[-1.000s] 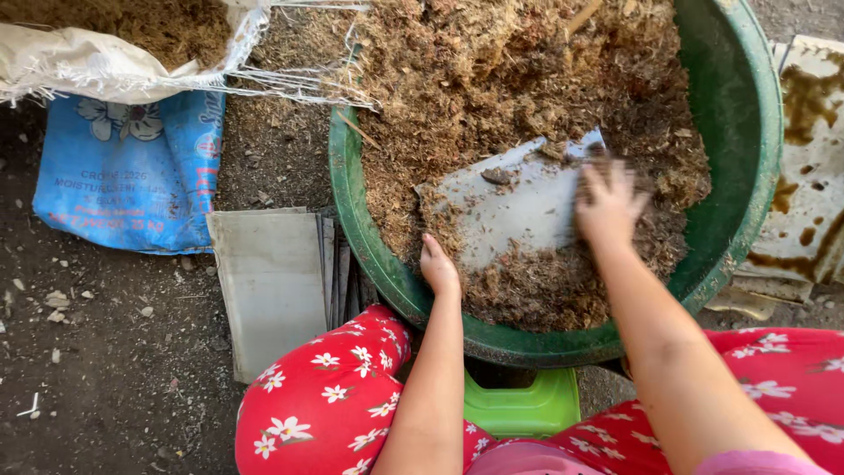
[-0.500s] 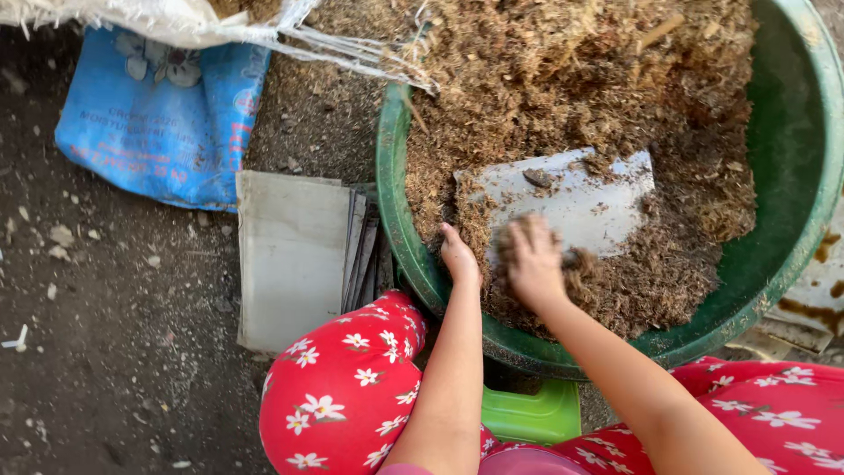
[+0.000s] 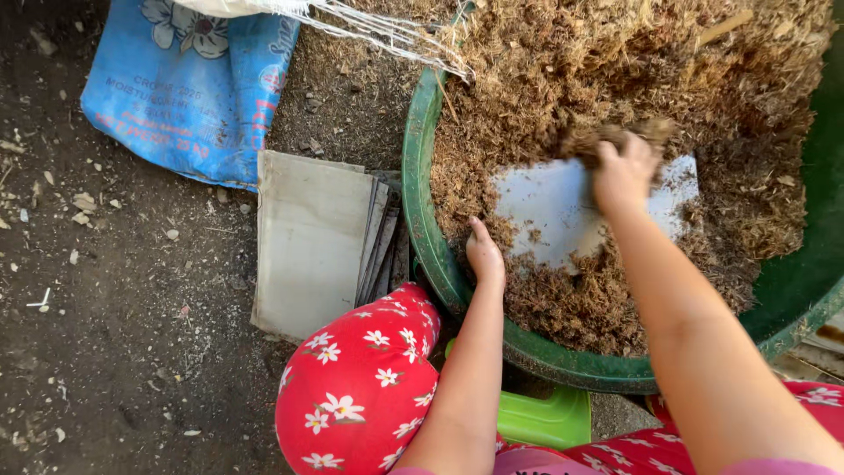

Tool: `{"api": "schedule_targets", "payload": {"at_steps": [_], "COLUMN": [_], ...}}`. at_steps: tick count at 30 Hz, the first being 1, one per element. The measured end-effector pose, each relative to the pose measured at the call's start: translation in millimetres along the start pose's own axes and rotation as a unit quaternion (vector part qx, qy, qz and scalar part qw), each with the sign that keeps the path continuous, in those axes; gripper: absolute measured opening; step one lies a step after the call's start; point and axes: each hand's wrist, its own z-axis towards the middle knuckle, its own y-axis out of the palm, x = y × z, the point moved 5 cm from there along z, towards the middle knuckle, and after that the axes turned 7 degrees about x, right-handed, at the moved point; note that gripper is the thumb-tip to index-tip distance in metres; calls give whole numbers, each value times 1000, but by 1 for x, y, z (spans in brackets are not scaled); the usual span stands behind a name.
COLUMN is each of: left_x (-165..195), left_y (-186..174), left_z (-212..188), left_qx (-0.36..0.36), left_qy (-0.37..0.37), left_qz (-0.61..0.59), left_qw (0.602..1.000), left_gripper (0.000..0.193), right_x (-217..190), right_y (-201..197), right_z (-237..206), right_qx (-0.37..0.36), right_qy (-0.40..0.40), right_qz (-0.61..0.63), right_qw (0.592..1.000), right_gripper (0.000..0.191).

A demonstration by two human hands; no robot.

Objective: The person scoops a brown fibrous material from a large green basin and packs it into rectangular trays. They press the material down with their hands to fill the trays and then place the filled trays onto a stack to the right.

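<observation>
Around the work there is plenty of clutter: a blue printed sack (image 3: 189,88) lies flat on the dirt ground (image 3: 114,352) at upper left, a frayed white woven sack (image 3: 352,22) trails its loose threads over the rim of the big green tub (image 3: 422,220), and a stack of grey flat bags (image 3: 312,242) sits just beside the tub's left wall. A bright green stool (image 3: 545,418) peeks out below the tub, between the knees in red flowered trousers (image 3: 360,396).

Count them: one tub, one stool, two sacks, one stack with several thin edges showing at its right side, too tight to count. Two hands, both the person's own.

In the tub, brown fibrous compost mix (image 3: 615,62) is heaped high, and half buried in it lies one pale flat bag (image 3: 549,207), its near edge covered by loose mix. The right forearm crosses over the bag and hides part of it.

The left hand (image 3: 484,251) presses down on the mix at the bag's near-left corner, fingers together; whether it pinches the bag's edge I cannot tell. The right hand (image 3: 624,171) is at the bag's far edge, fingers curled into a clump of mix, knuckles toward the camera.

Against half a second ago: the right hand has travelled from the near side of the bag up to its far edge, while the left hand has held its place. The view has swung too, showing more of the stack and the ground.
</observation>
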Motion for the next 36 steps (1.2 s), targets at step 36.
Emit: {"api": "schedule_targets", "payload": {"at_steps": [36], "left_x": [40], "left_y": [51], "left_z": [-57], "left_qx": [-62], "left_qy": [289], "left_qz": [-28], "left_qw": [955], "left_gripper": [77], "right_x": [156], "right_y": [-77], "right_z": [-8], "right_qx": [236], "right_qy": [90], "right_qz": [11], "right_qw": [968], "right_gripper": [48]}}
